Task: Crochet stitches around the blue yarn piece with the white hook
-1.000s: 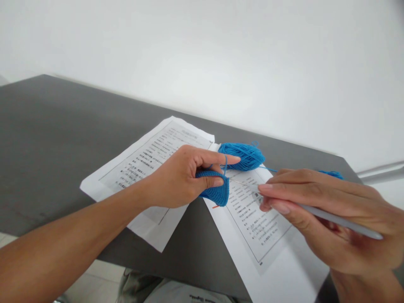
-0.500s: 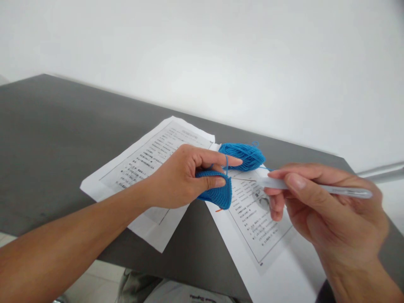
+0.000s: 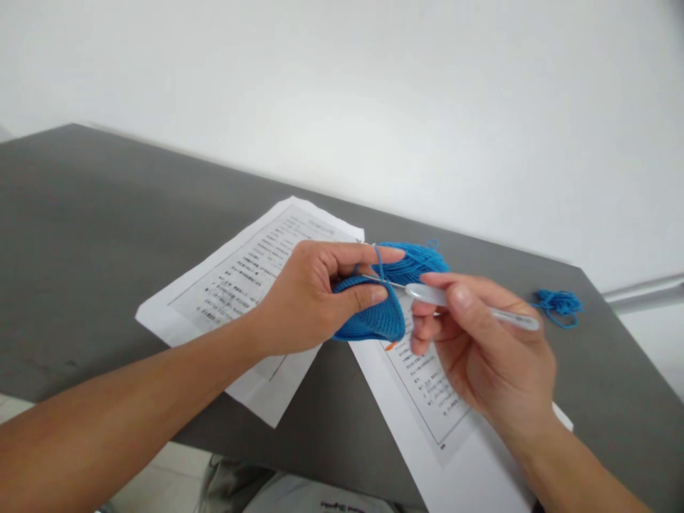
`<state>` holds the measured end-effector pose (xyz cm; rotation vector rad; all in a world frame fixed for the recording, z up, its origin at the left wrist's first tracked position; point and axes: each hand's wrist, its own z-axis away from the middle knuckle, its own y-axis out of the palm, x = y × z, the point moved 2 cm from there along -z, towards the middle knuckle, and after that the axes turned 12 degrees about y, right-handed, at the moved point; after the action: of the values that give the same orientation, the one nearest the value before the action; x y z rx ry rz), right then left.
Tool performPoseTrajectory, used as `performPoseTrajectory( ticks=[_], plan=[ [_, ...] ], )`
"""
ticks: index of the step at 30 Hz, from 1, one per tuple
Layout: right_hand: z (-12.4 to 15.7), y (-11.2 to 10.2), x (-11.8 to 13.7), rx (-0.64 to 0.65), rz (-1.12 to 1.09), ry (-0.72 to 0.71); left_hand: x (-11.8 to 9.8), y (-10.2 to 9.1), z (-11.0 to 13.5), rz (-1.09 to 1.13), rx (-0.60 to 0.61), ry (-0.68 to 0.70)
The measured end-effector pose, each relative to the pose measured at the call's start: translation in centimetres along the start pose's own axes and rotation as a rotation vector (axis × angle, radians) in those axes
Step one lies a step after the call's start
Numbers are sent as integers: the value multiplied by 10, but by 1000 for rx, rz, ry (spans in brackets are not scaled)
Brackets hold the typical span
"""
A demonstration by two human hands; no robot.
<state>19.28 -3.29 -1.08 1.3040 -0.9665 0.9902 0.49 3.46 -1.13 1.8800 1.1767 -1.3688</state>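
Note:
My left hand (image 3: 320,299) pinches a blue crocheted piece (image 3: 377,320) between thumb and fingers, and a strand of blue yarn loops over its outstretched index finger. In my right hand (image 3: 489,349) is a crochet hook (image 3: 427,294) with a pale, translucent handle, held like a pen. The hook's thin metal shaft reaches across the top edge of the piece, close to the yarn strand; its tip is hard to make out. Just behind the fingers lies a skein of blue yarn (image 3: 422,262).
Two printed sheets, a left sheet (image 3: 214,285) and a right sheet (image 3: 406,420), lie on the dark grey table (image 3: 133,214). A small tangle of blue yarn (image 3: 558,305) rests at the right. An orange item (image 3: 392,347) shows below the crocheted piece. A white wall (image 3: 342,107) stands behind.
My right hand has moved left with the crochet hook, whose shaft now reaches farther over the piece. The crocheted piece has tilted slightly, and the small yarn tangle has come into view.

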Motion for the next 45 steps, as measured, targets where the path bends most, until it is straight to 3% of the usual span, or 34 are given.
performPoseTrajectory(
  ticks=[4,11,17,24,28,33,45],
  plan=[
    [1,6,-6,-4,35,-56,1,7,3,44,-20,-20],
    [-4,3,-5,13,-78,92,3,13,5,228,-104,-59],
    [-4,3,-5,27,-177,170,5,17,6,337,-83,-126],
    [-2,1,-6,27,-155,138,4,16,5,294,-60,-103],
    [-1,3,-6,-45,-132,33,5,15,3,246,-37,-44],
    [1,6,-4,-100,-53,-14,8,19,4,361,-7,-133],
    [-2,-1,-1,-10,60,-44,19,22,9,546,-26,-297]
  ],
)
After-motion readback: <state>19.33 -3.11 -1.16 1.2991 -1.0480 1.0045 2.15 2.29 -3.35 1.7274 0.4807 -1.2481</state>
